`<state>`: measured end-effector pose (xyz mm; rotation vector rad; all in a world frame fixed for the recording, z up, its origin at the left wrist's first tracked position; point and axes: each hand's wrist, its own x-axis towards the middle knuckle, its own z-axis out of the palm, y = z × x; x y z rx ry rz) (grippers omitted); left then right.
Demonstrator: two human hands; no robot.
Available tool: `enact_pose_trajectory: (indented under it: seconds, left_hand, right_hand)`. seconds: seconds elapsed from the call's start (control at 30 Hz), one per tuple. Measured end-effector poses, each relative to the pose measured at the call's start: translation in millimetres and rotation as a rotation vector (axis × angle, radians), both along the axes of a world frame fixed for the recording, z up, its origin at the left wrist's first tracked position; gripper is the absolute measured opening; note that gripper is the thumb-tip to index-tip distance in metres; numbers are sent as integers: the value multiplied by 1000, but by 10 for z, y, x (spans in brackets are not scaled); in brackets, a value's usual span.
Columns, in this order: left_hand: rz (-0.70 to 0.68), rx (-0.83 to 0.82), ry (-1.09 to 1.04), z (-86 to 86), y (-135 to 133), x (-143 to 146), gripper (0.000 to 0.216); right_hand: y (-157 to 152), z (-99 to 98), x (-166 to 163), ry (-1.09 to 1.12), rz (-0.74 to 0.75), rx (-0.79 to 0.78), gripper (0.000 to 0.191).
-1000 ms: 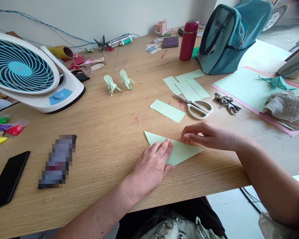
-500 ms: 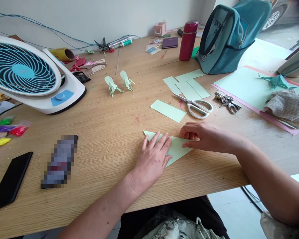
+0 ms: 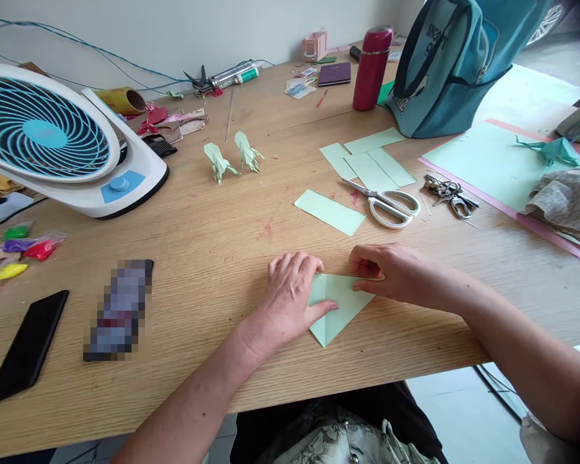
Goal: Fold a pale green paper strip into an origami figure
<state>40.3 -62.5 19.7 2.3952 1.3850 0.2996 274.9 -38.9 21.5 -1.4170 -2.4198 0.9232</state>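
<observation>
A light green folded paper lies near the front of the wooden table, tapering to a point at the bottom, with a crease running down from its upper edge. My left hand grips its left part, the fingers curled over the upper edge and the thumb resting on its face. At the right corner, my right hand pinches the paper between thumb and curled fingers. Just beyond the hands are a light green paper strip and white-handled scissors. The left corner of the folded paper is hidden under my left hand.
More green strips lie behind the scissors, beside keys. Two folded paper figures stand further back. A fan and two phone-like slabs are at left; a red flask and teal backpack stand behind.
My left hand has gone from lying flat on the paper to curling round its upper left edge. The paper's lower point shows more now. My right hand keeps its pinch. The view has shifted slightly.
</observation>
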Motion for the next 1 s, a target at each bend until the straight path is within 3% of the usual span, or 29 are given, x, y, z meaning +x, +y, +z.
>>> enact_pose_trajectory:
  seconds: [0.1,0.23,0.33,0.53,0.73,0.8,0.9,1.0]
  left_hand:
    - [-8,-45,-12,43,5,-33,46]
    - [5,-87,-28,130,14,-123,26]
    - [48,-233,-138,183,15,-187,14]
    - [113,-370,-256,224,-12,-227,14]
    - [129,-422,-321,221,0,-272,16]
    - [157,-417,-303,204,19,-291,19]
    - [221,-338,-227,165,47,-295,28]
    - [257,-197,-121,110,59,-257,31]
  right_hand:
    - [-26,42,-50,74,21,-23,10]
    - [-72,88,-140,204,83,23,8]
    - [-94,87,-181,282,128,54,5]
    - [-86,43,-166,274,78,55,15]
    - [-73,43,-197,263,125,-21,10]
    - [-71,19,-208,287,61,136,13]
    - [-88,-31,-227,257,-12,565,19]
    - [-146,-77,-275,174,95,808,16]
